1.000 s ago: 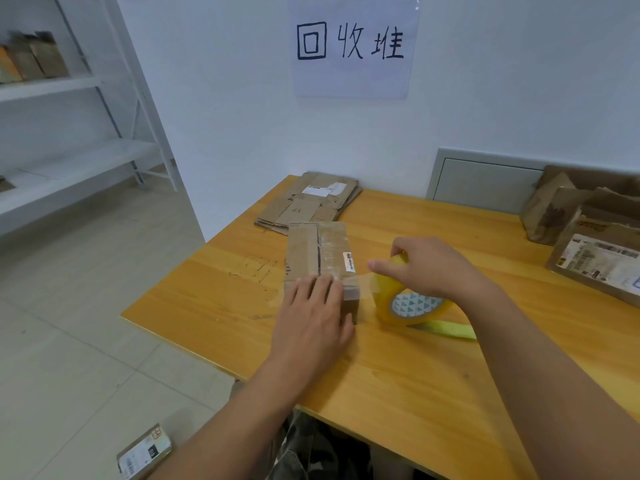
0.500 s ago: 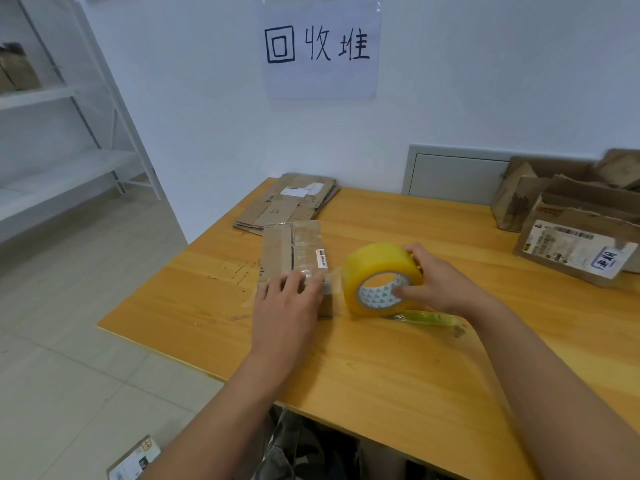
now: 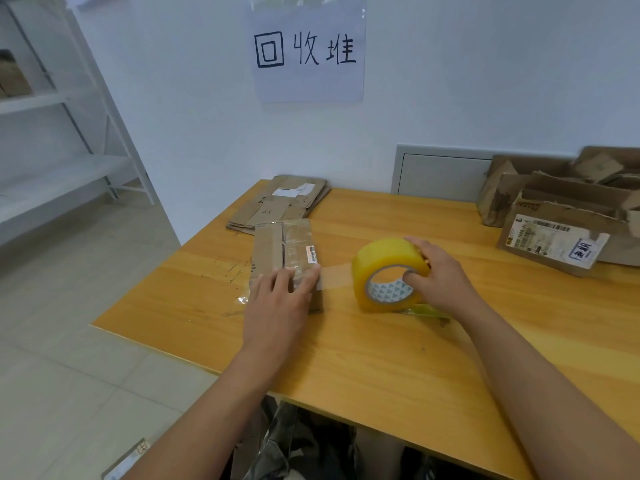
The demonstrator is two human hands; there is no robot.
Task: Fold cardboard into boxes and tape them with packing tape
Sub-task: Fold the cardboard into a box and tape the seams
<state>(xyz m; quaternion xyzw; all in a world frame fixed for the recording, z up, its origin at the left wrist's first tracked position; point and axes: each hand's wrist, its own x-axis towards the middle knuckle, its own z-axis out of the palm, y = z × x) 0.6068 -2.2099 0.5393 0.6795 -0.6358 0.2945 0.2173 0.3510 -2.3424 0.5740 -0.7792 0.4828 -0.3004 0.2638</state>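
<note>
On the light wooden table, the left hand pressed flat, fingers straight, on the small taped brown cardboard box. Just right, the right hand gripped the upright yellowish roll of packing tape, a clear strip spanning to the box.

A packing or recycling corner of a storeroom. A handwritten paper sign reading 回收堆 is taped to the bare white wall. White metal shelving stands on the tiled floor at left. The wooden table carries a stack of flattened cardboard, worn used boxes with shipping labels, and a tape roll.
</note>
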